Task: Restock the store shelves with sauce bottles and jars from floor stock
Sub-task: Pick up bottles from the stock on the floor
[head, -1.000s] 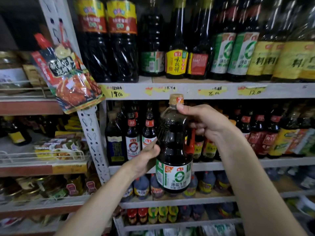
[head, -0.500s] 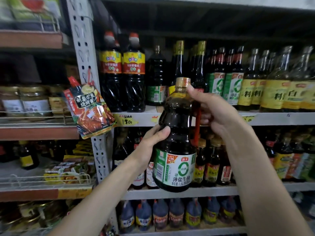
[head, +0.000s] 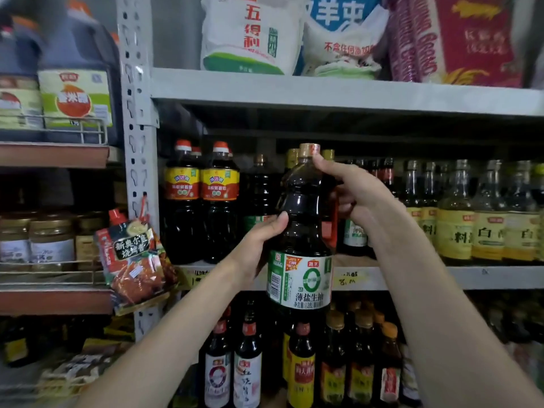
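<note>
While the left edge of the head view is blurred, the big dark soy sauce bottle reads clearly: a green-and-white label with a green ring and 薄盐生抽, a tan cap and a red handle on its right side. It is held upright in the air in front of the grey shelf, near yellow-labelled bottles marked 料 and 白, with a 五得利 sack above and a hanging 新奥尔良 sachet to the left. The left hand has its fingers clamped round the bottle's waist just above the label, thumb on the front; the right hand has its fingers clamped on the red handle, forefinger stretched up to touch the cap.
</note>
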`<state>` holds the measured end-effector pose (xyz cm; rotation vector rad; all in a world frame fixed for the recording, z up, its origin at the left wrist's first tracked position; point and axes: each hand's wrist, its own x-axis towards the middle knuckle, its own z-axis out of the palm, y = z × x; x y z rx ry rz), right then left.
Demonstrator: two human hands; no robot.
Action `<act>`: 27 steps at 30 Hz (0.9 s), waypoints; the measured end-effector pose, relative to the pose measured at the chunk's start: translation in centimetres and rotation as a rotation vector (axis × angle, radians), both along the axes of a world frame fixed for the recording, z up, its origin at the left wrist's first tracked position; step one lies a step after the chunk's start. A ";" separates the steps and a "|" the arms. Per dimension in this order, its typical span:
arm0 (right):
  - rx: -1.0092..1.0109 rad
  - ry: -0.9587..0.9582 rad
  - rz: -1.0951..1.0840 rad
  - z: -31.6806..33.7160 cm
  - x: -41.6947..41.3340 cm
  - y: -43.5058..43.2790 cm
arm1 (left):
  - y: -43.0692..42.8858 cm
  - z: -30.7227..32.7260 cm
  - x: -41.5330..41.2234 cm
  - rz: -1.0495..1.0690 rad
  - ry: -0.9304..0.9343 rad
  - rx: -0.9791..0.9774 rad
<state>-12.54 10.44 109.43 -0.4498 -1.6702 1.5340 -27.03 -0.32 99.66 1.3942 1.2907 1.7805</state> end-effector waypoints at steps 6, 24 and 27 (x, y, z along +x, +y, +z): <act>-0.041 0.111 0.018 1.5 0.1 5.1 | 5.0 3.0 0.0 0.106 0.065 -0.014; 0.003 0.075 0.021 2.1 -5.2 12.6 | 12.6 3.0 -5.9 0.100 0.003 -0.018; 0.012 0.015 0.014 1.7 -5.8 13.3 | 12.2 3.2 -6.8 0.136 0.163 -0.095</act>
